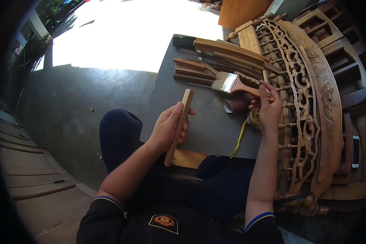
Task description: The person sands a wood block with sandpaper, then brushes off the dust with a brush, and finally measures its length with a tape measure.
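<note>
A short, straight wooden stick [180, 126] is gripped in my left hand [169, 124], tilted, with its upper end over the grey board. My right hand [268, 105] is closed on the handle of a wide paintbrush [240, 85], whose bristles point left above the board. Just below the brush lies a brown roll [236, 104] with a pale, rough end. Beside my right wrist is a yellowish round object [254, 116] with a yellow strap [240, 138] hanging from it.
The grey board [207, 134] bears several wooden strips [227, 51] and a saw-like tool with a black handle [184, 41]. Carved wooden furniture [301, 85] stands at the right, with a white phone [355, 151] on wood beyond. Wooden panels [36, 166] lie at lower left.
</note>
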{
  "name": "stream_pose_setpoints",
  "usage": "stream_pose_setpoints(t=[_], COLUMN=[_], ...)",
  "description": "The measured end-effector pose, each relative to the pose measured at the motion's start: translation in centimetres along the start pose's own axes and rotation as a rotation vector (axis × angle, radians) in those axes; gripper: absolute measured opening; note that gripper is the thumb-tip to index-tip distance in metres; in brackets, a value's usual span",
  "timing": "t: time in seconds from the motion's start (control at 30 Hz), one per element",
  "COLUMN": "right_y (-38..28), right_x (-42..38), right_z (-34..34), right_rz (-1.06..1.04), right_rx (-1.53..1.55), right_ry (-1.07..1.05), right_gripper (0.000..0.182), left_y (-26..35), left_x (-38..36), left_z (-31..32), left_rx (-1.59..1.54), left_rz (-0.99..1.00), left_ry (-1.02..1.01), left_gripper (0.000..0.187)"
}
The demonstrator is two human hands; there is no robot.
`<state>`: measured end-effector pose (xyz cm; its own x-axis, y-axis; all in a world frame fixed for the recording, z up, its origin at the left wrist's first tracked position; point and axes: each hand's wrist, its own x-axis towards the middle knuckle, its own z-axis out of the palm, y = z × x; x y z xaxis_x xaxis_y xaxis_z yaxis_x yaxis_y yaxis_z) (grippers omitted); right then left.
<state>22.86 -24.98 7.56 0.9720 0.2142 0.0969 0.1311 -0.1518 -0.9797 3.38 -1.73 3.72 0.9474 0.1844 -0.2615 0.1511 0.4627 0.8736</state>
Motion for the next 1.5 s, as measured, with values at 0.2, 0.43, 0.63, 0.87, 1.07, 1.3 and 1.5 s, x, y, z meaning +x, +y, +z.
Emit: stream_pose_setpoints(t=[0.2,0.43,0.63,0.87,1.07,1.3,1.5], right_y=[2.0,-0.4,2.6,-0.1,-0.7,0.9,0.2], right_x=[-0.7,-3.5,-2.7,-3.6,-4.7,-5.9,-7.6], right_z=[-3.7,-6.8,-6.8,-7.7,-1.5,1.6,4.0], right_rz=[-0.035,-0.118,-0.217,-0.159,-0.058,0.008,-0.334], right_rx=[-0.156,-0.698,-0.71,-0.101,0.695,0.568,0.445], right_ry=[0.071,-0.283,-0.322,-0.446,-0.479,-0.558,-0.52], right_gripper=[0.073,0.086,0.084,0.085,0.089,0.071,0.061], left_y=[-0.4,-0.5,-1.6,-2.4,-1.9,-0.8,-0.7], left_x=[0.2,0.2,0.8,1.3,0.9,-0.5,-0.3], left_z=[-0.3,0.0,-0.8,-1.1,0.2,0.5,0.4], left_rx=[-0.04,0.03,-0.021,-0.225,-0.083,0.328,0.821], left_rz=[0.017,0.112,0.253,0.259,0.35,0.471,0.832], left_ry=[-0.011,-0.034,-0.025,-0.061,0.048,0.078,-0.026], left_gripper=[0.048,0.039,0.032,0.026,0.031,0.047,0.035])
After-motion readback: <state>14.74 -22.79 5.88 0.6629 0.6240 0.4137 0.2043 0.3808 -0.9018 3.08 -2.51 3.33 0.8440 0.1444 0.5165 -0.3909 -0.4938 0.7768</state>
